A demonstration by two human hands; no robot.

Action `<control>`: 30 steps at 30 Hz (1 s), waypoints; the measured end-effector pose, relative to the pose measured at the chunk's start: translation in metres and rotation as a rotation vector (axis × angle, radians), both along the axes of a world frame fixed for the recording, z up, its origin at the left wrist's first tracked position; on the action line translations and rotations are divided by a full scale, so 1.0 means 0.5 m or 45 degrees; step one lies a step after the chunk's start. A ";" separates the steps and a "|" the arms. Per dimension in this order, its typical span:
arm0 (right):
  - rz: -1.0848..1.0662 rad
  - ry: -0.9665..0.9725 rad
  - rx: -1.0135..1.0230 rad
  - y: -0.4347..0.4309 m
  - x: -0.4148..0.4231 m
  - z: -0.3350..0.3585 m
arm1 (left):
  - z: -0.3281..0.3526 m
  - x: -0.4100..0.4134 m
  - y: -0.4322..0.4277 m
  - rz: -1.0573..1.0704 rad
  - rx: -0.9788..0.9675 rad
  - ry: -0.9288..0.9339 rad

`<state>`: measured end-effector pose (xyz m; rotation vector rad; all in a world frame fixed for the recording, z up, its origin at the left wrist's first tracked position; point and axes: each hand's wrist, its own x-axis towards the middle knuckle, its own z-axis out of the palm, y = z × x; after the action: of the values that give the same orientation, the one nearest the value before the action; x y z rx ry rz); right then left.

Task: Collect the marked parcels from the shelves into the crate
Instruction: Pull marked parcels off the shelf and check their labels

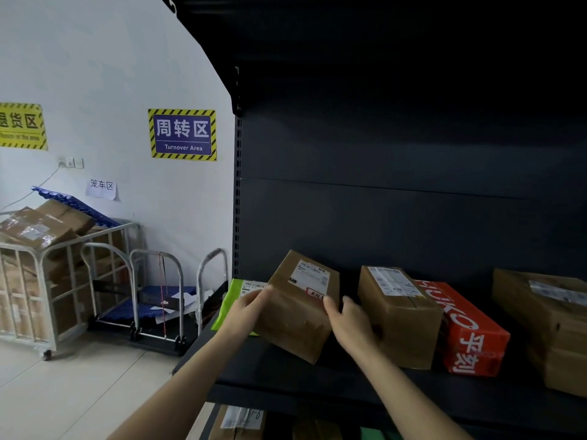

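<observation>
A brown cardboard parcel (300,308) with a white label and a small red-edged sticker sits tilted on the dark shelf (317,376). My left hand (246,308) grips its left side and my right hand (349,319) grips its right side. The parcel's left edge rests over a green mailer bag (233,296). To the right stand a second brown box (398,315), a red box with white lettering (473,331) and a larger brown box (552,325). No crate is visible.
A metal cage cart (47,274) full of cardboard boxes stands at the left wall. Two folded platform trolleys (152,300) stand beside the shelf's left post. More parcels (241,420) show on the shelf below. Wall signs hang at the left.
</observation>
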<state>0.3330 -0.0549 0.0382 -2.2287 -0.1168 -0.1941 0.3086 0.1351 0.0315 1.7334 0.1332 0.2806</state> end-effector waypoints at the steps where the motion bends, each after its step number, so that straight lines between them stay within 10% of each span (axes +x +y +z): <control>1: 0.071 0.147 0.181 0.001 0.003 -0.006 | 0.006 0.005 -0.008 0.023 -0.020 0.008; 30: 0.117 -0.034 0.210 -0.059 -0.011 -0.029 | -0.034 0.030 -0.093 0.079 0.158 0.118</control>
<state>0.3277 -0.0843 0.0236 -2.0525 -0.2104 -0.1769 0.3239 0.0884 0.0146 1.8682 0.2415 0.2588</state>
